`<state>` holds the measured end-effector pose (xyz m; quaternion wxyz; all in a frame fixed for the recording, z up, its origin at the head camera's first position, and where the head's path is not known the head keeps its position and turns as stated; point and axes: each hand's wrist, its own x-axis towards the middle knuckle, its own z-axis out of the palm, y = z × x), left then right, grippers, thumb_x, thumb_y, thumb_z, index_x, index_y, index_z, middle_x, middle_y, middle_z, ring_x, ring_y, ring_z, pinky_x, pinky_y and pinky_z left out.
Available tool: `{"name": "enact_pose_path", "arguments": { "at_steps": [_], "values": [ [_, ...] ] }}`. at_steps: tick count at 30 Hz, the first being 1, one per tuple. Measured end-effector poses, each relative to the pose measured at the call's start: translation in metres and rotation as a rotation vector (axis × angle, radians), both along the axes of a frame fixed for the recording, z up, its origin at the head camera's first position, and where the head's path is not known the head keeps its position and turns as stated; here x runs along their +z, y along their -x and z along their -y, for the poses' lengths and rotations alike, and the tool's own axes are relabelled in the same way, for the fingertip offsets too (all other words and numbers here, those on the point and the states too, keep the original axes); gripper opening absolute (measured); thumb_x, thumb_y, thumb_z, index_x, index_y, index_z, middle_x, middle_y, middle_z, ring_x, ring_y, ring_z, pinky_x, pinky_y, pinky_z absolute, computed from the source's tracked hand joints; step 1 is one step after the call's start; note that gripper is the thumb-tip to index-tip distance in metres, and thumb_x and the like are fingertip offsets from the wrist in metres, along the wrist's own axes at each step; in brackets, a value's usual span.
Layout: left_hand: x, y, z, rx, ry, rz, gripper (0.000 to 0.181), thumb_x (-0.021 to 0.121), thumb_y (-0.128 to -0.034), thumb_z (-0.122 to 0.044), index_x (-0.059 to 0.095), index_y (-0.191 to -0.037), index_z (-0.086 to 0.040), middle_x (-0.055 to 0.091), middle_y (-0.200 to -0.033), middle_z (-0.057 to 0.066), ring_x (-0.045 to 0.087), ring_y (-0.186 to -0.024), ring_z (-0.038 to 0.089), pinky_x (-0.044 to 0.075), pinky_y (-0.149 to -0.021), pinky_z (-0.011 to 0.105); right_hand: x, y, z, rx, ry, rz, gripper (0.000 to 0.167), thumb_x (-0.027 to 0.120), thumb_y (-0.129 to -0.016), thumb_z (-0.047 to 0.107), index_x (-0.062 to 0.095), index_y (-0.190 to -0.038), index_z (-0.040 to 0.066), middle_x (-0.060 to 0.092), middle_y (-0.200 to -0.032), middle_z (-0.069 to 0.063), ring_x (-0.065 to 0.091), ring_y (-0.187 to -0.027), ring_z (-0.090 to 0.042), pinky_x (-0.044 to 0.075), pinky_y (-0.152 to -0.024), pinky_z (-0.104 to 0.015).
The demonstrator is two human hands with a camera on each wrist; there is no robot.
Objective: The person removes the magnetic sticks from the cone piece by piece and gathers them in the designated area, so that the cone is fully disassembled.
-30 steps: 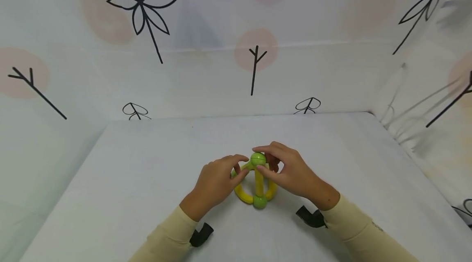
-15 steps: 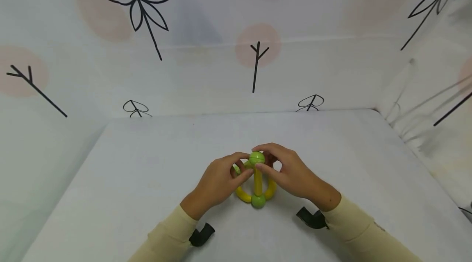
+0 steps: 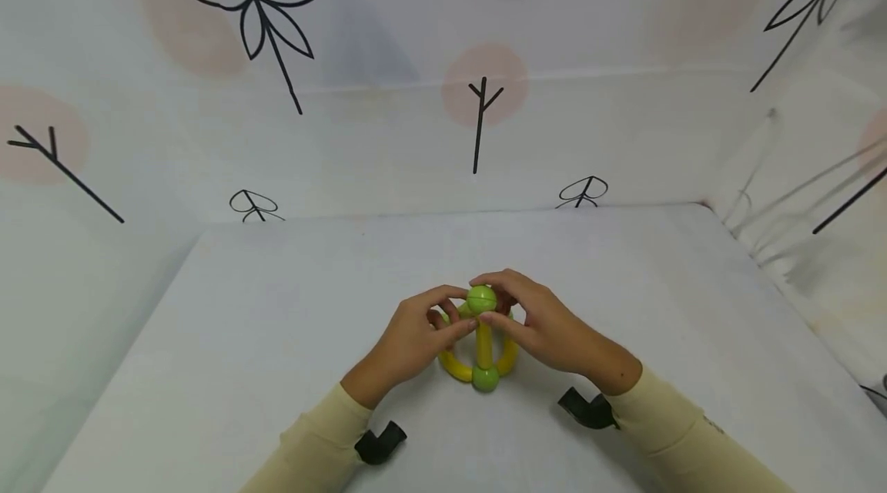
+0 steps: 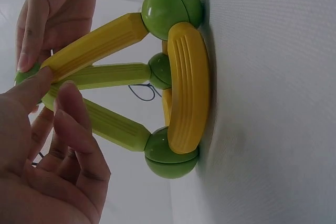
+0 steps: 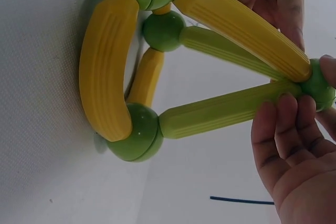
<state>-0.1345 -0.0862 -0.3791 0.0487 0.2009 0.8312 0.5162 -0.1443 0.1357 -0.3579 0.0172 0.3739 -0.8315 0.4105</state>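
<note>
Logged from my remote station: one white surface [image 3: 242, 339], carrying one pyramid frame [image 3: 484, 345], which stood upright near its centre. I judged the frame light, stiff and not fragile, though its joints might part under a sideways pull. Best hold, I reckoned: the ribbed straight rods [image 4: 100, 45]; the glossy balls [image 5: 135, 132] looked slippery.

Two grips. The left grip [image 3: 416, 327], at 9 o'clock of the frame, was narrow, pinching rod ends just under the apex; the right grip [image 3: 537, 316], at 2 o'clock, was narrowed round the top ball [image 3: 481, 299].

Counts: three curved yellow rods [image 4: 190, 87] forming the base ring; three straight rods, one yellow rising from 6 o'clock, two green from 10 and 2; four balls, three at those base corners, one on top.
</note>
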Motion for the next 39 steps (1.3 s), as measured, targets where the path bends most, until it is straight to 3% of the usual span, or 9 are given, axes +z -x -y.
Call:
{"name": "enact_pose_path", "arguments": {
  "at_steps": [12,20,27,39],
  "values": [
    [-0.0056,0.0031,-0.0001,-0.013,-0.049,0.069,0.033,0.077,-0.0889,-0.026,0.07,-0.12,-0.019,0.059,-0.082,0.004,0.058,-0.066,0.011,0.047,-0.055,0.021,-0.0005,-0.0032,-0.0018,0.012,-0.067,0.082,0.039,0.057,-0.103,0.019,0.045,-0.139,0.01,0.057,-0.114,0.003,0.056,-0.093,-0.008,0.052,-0.079,-0.027],
    [-0.0028,0.004,0.0016,-0.016,-0.095,0.094,0.035,0.078,-0.0877,-0.021,0.07,-0.121,-0.013,0.058,-0.077,0.006,0.063,-0.068,0.015,0.056,-0.061,0.028,0.0016,-0.003,-0.0012,0.023,-0.066,0.083,0.037,0.054,-0.104,0.019,0.044,-0.139,0.011,0.059,-0.111,0.005,0.057,-0.094,-0.01,0.052,-0.078,-0.027],
    [-0.0018,0.0053,0.0008,0.009,-0.074,0.072,0.032,0.079,-0.087,-0.025,0.072,-0.117,-0.015,0.059,-0.08,0.002,0.061,-0.078,0.014,0.05,-0.064,0.021,0.0019,-0.0029,-0.0005,-0.002,-0.084,0.123,0.037,0.051,-0.106,0.025,0.042,-0.139,0.013,0.063,-0.111,0.006,0.061,-0.097,-0.013,0.054,-0.081,-0.03],
    [-0.0058,0.0011,-0.0001,0.015,-0.117,0.102,0.028,0.079,-0.0875,-0.022,0.073,-0.114,-0.012,0.058,-0.078,0.006,0.064,-0.073,0.015,0.052,-0.064,0.022,0.003,-0.0062,-0.0001,-0.004,-0.09,0.113,0.036,0.052,-0.106,0.025,0.042,-0.139,0.013,0.063,-0.104,0.008,0.06,-0.091,-0.011,0.052,-0.077,-0.026]
  ]
}}
